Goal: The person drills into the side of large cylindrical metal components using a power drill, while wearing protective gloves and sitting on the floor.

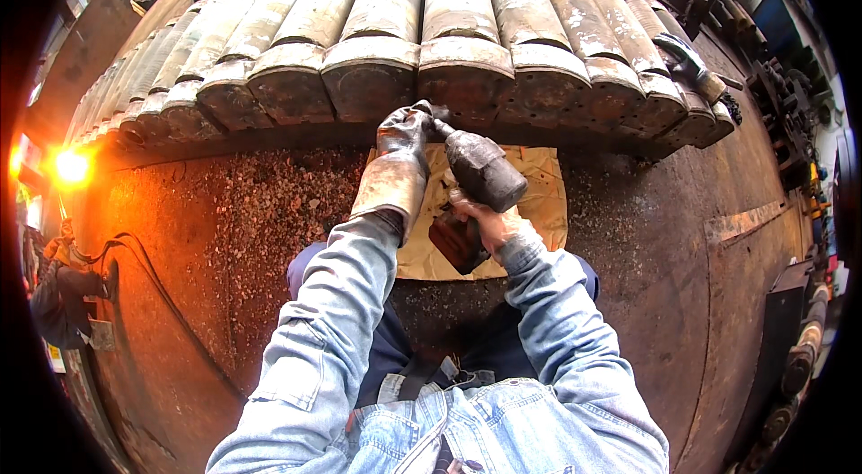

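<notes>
Clamping fingers of right hand (489, 224) around pistol-grip driver (483, 171); cannot tell closure of left hand (401, 144). Apparently working metal segments (462, 61); next, hold alignment.

- Left hand (404, 137), 11 o'clock: black glove (400, 160), stained tan cuff (391, 192)
- Jacket (512, 429), 6 o'clock: faded blue denim, seamed
- Left sleeve (337, 294), 7 o'clock: stitched patch (292, 366)
- Trousers (382, 357), 6 o'clock: dark navy

Power tool (485, 171) above sheet (544, 187), cylinder row (377, 70) beyond, 1 co-worker (63, 302) left.
</notes>
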The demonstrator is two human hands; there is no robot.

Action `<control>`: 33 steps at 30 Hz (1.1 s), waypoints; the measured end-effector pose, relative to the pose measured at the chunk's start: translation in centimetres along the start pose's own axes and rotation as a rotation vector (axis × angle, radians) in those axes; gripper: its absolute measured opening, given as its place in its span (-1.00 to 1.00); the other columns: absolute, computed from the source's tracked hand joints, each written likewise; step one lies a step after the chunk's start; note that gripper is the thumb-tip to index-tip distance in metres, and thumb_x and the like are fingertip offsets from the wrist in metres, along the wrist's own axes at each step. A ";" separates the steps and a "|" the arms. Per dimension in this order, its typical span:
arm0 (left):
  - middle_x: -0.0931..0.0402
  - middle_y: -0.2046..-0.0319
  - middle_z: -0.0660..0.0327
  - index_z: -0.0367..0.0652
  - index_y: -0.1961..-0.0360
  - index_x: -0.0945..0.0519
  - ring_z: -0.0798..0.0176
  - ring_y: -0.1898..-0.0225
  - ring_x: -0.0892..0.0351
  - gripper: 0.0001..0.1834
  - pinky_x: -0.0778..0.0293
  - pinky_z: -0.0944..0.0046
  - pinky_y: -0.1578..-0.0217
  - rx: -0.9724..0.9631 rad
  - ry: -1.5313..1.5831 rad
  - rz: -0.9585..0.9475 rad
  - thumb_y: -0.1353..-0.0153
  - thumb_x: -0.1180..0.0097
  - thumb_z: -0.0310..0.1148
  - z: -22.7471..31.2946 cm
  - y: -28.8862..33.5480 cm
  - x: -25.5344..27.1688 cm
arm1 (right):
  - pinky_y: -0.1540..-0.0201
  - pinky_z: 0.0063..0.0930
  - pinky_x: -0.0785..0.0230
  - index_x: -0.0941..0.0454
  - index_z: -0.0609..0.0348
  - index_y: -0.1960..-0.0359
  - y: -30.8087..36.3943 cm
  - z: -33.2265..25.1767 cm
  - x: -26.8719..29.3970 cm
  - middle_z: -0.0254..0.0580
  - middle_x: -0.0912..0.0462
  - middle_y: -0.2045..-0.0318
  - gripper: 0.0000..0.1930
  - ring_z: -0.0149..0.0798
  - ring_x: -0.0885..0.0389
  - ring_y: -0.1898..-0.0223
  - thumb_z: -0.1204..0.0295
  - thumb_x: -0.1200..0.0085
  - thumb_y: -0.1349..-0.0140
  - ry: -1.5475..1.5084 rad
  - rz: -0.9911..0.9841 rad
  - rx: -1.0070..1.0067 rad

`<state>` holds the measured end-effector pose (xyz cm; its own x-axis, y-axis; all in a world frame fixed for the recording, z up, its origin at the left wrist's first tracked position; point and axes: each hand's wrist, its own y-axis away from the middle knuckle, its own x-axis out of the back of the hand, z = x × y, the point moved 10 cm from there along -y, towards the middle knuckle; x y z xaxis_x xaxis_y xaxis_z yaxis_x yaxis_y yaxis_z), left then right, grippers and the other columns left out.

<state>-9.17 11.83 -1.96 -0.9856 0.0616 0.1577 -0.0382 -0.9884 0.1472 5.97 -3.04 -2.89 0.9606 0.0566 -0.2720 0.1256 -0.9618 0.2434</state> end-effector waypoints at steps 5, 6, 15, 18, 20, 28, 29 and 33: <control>-0.68 0.45 0.11 -0.24 0.37 -0.70 0.36 0.40 -0.54 -0.67 -0.51 0.22 0.28 -0.145 -0.023 0.233 -0.24 -0.32 -0.13 -1.5 0.1 1.5 | 0.26 -0.49 -0.36 -0.54 0.14 0.09 -1.2 -1.9 -0.1 -0.40 -0.51 0.39 -0.80 -0.45 -0.43 0.37 0.52 -0.24 -0.29 -0.041 0.092 0.102; -0.73 0.34 0.11 -0.24 0.27 -0.73 0.36 0.32 -0.59 -0.64 -0.53 0.22 0.16 -0.035 -0.168 0.147 -0.18 -0.40 -0.11 0.4 1.7 -0.2 | 0.28 -0.50 -0.35 -0.54 0.15 0.07 -1.4 -2.2 1.7 -0.40 -0.52 0.39 -0.79 -0.45 -0.43 0.38 0.52 -0.24 -0.29 -0.035 0.144 0.133; -0.70 0.25 0.23 -0.24 0.11 -0.73 0.39 0.20 -0.58 -0.73 -0.49 0.31 0.09 -0.312 0.210 0.189 -0.33 -0.28 -0.25 3.9 3.4 5.6 | 0.36 -0.53 -0.32 -0.56 0.22 -0.08 -4.9 -3.7 -1.0 -0.37 -0.60 0.31 -0.64 -0.47 -0.44 0.40 0.53 -0.29 -0.24 -0.105 0.083 0.178; -0.70 0.23 0.22 -0.24 0.09 -0.72 0.39 0.18 -0.59 -0.73 -0.50 0.31 0.08 -0.298 0.326 0.177 -0.33 -0.28 -0.26 3.6 3.9 7.0 | 0.34 -0.50 -0.33 -0.56 0.20 -0.07 -6.2 -3.5 -1.7 -0.35 -0.60 0.28 -0.63 -0.46 -0.44 0.39 0.52 -0.31 -0.23 -0.135 0.096 0.217; -0.70 0.22 0.22 -0.24 0.08 -0.72 0.38 0.17 -0.59 -0.73 -0.50 0.31 0.07 -0.264 0.398 0.173 -0.33 -0.28 -0.27 3.4 4.5 7.3 | 0.34 -0.50 -0.33 -0.56 0.18 -0.04 -6.7 -3.8 -2.1 -0.36 -0.57 0.31 -0.65 -0.44 -0.45 0.41 0.51 -0.32 -0.22 -0.126 0.109 0.231; -0.70 0.17 0.21 -0.24 0.04 -0.69 0.37 0.13 -0.61 -0.72 -0.51 0.31 0.04 -0.187 0.507 0.182 -0.33 -0.27 -0.29 3.3 5.4 8.2 | 0.31 -0.51 -0.31 -0.55 0.15 0.00 -8.0 -1.8 -3.3 -0.38 -0.54 0.45 -0.68 -0.41 -0.48 0.44 0.43 -0.32 -0.26 -0.225 0.036 0.194; -0.70 0.17 0.21 -0.24 0.03 -0.69 0.37 0.12 -0.61 -0.72 -0.51 0.31 0.03 -0.180 0.518 0.182 -0.33 -0.27 -0.30 3.2 5.5 8.4 | 0.31 -0.53 -0.31 -0.55 0.15 -0.01 -7.7 -1.5 -3.7 -0.38 -0.54 0.45 -0.67 -0.41 -0.48 0.44 0.43 -0.32 -0.25 -0.218 0.031 0.157; -0.70 0.15 0.20 -0.25 0.01 -0.68 0.36 0.10 -0.62 -0.71 -0.51 0.31 0.02 -0.165 0.544 0.185 -0.33 -0.27 -0.31 3.4 6.2 9.0 | 0.32 -0.50 -0.35 -0.55 0.16 -0.07 -8.3 -0.6 -4.2 -0.41 -0.55 0.45 -0.64 -0.43 -0.50 0.41 0.38 -0.32 -0.28 -0.161 0.035 0.140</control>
<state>-17.75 6.74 3.66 -0.9197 -0.1506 -0.3626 0.1599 -0.9871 0.0044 1.02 4.84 -3.22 0.9104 -0.0098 -0.4137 0.0467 -0.9909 0.1261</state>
